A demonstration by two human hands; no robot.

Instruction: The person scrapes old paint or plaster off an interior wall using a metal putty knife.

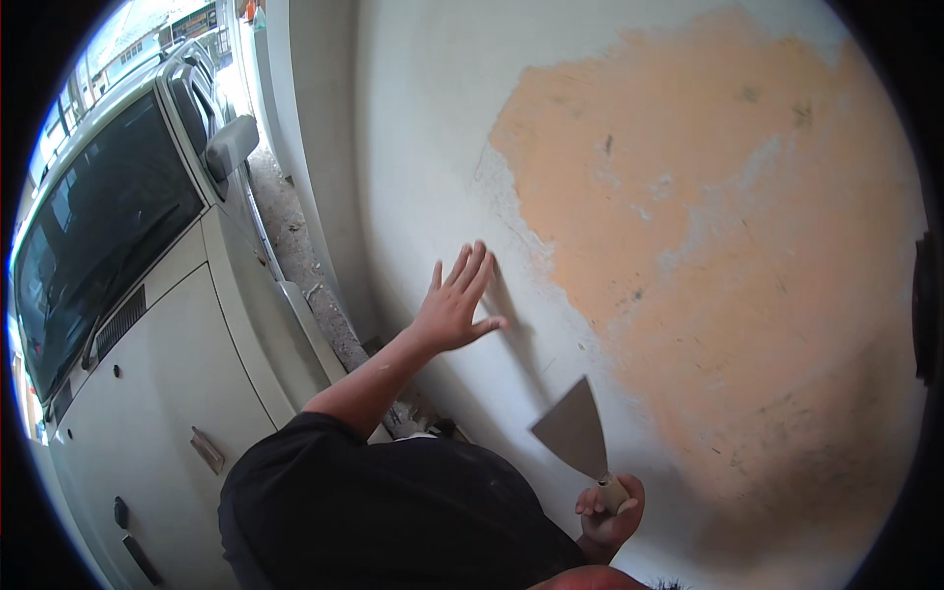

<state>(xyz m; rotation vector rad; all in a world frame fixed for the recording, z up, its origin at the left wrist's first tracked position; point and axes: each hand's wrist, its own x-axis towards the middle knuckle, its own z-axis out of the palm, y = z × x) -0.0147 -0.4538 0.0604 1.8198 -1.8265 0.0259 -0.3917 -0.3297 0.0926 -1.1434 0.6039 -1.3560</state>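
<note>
While our empty left hand (454,315) spreads its fingers (477,258) against or just before the wall (423,147) mid-frame (we cannot tell which), our right hand (619,523) grips the scraper (585,442) by its handle (614,494) at lower centre-right, seemingly to leave its broad blade (574,427) free.

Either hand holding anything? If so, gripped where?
Right hand: yes, a wide-bladed scraper, gripped by its handle, blade up. Left hand: open and empty, close to the wall.
</note>
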